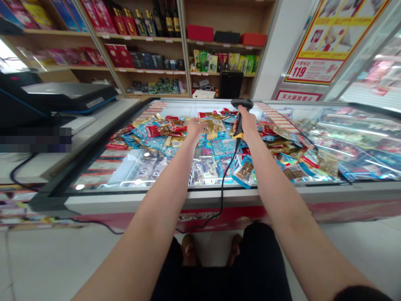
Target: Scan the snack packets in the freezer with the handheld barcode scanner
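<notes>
My right hand (247, 122) is closed around the handle of a black barcode scanner (242, 104), whose head points away over the freezer lid. The scanner's black cable (226, 175) hangs down over the freezer's front edge. My left hand (196, 126) reaches out beside it with fingers spread, hovering over a gold snack packet (214, 125) in a heap of small packets (163, 136) lying on the glass lid. It holds nothing.
The chest freezer (131, 200) with a sliding glass lid spans the view, with frozen goods under the glass at right. A counter with a black device (62, 96) stands at left. Wooden shelves (150, 39) of boxes and bottles line the back wall. My feet (188, 251) stand on tiled floor.
</notes>
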Available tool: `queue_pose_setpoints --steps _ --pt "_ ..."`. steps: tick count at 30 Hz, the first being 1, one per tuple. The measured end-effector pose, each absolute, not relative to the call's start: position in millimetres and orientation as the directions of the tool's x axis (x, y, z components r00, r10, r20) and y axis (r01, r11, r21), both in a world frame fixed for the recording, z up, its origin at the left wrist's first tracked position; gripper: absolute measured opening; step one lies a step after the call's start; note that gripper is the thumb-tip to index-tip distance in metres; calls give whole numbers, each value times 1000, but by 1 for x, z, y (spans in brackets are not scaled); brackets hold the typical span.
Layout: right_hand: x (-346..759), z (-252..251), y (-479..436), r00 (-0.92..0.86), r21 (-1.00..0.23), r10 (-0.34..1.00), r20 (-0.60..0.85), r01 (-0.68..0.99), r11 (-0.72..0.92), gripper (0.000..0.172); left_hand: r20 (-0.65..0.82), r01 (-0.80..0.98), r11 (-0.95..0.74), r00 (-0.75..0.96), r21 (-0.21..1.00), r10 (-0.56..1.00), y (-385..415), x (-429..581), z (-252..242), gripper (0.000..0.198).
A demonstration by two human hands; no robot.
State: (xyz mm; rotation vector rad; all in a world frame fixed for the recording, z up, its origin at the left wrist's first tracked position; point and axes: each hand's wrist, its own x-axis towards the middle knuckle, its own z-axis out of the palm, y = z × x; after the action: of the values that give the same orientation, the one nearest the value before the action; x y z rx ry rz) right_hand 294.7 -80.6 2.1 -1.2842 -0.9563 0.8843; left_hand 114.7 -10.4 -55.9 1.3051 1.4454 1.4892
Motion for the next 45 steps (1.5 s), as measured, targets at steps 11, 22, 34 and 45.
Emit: queue_pose_setpoints --steps 11,22,34,45 --pt "286 -5 -84 95 -999 994 -45 -22 -43 31 34 -106 -82 -393 991 919 -14 97 -38 23" --pt "286 -6 -86 24 -999 999 -47 10 -47 30 34 -103 -82 -402 991 915 -12 96 -40 22" --pt "287 -3 -88 -3 -997 998 -65 30 -65 30 11 -150 -86 -441 985 897 -13 97 -38 20" --pt "286 -1 -91 -6 -996 997 -79 50 -78 29 35 -143 -107 -433 984 900 -7 95 -44 21"
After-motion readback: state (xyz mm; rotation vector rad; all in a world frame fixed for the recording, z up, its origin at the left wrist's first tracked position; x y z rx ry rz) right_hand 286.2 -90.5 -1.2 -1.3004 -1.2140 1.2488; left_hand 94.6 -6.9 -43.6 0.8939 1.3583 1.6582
